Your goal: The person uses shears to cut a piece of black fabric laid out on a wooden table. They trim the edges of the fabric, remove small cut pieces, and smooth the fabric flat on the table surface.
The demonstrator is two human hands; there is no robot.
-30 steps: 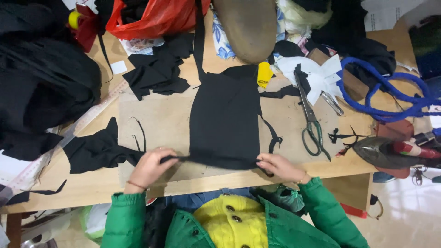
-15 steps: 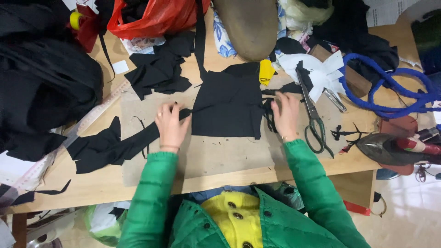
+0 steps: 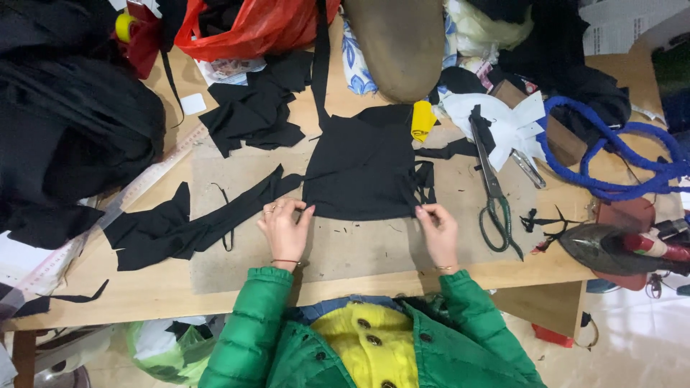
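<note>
Hands at the near edge of a cluttered sewing bench (image 3: 165, 287): I see the left hand (image 3: 284, 226) pinching the lower left corner of a black fabric panel (image 3: 359, 169), fingertips closed on the hem, while the right hand (image 3: 438, 228) pinches the lower right corner the same way. The panel lies flat at the bench's centre on a sheet of brown cardboard (image 3: 345, 248), just at 12 o'clock from both hands. A long black fabric strip (image 3: 180, 226) trails off at 9 o'clock from the left hand. Green-handled scissors (image 3: 494, 194) lie at 2 o'clock from the right hand, near but apart. A yellow thread spool (image 3: 422, 120) touches the panel's upper right corner. A blue rope (image 3: 611, 158) coils at 3 o'clock.
</note>
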